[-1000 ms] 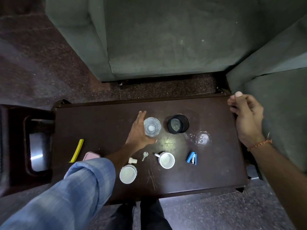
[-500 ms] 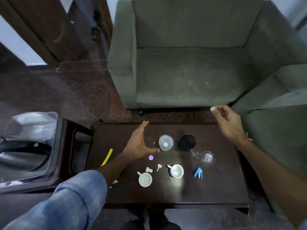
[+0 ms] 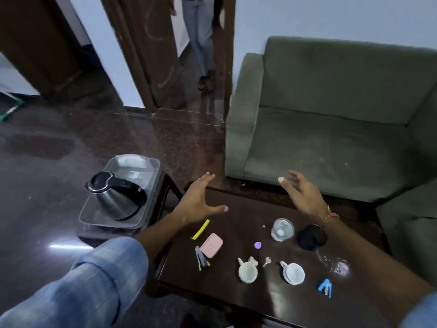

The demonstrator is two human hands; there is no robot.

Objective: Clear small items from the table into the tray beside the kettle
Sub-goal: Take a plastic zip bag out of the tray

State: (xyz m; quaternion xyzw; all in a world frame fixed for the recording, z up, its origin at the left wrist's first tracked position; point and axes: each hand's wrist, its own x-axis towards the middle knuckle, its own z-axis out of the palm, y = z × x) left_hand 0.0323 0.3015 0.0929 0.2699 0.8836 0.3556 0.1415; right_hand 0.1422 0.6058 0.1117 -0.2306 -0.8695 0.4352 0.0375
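The dark wooden table (image 3: 236, 216) carries small items: a yellow strip (image 3: 200, 229), a pink case (image 3: 211, 245), a grey stapler (image 3: 201, 258), a purple token (image 3: 257, 245), a key (image 3: 266, 262) and a blue stapler (image 3: 325, 287). A steel kettle (image 3: 115, 197) stands in the clear tray (image 3: 144, 169) on the left side stand. My left hand (image 3: 198, 202) hovers open over the table's far left corner, holding nothing. Over the far edge my right hand (image 3: 301, 195) is also open and empty.
Two white cups (image 3: 247, 272) (image 3: 293, 273), a clear glass (image 3: 282, 229), a black cup (image 3: 311, 236) and an overturned glass (image 3: 337, 266) share the table. A green sofa (image 3: 331, 129) stands behind it. Someone's legs (image 3: 201, 39) show in the doorway.
The view has swung up and left, bringing the kettle, tray and doorway into sight. My left hand lifted away from the clear glass toward the far left corner; my right hand moved inward.
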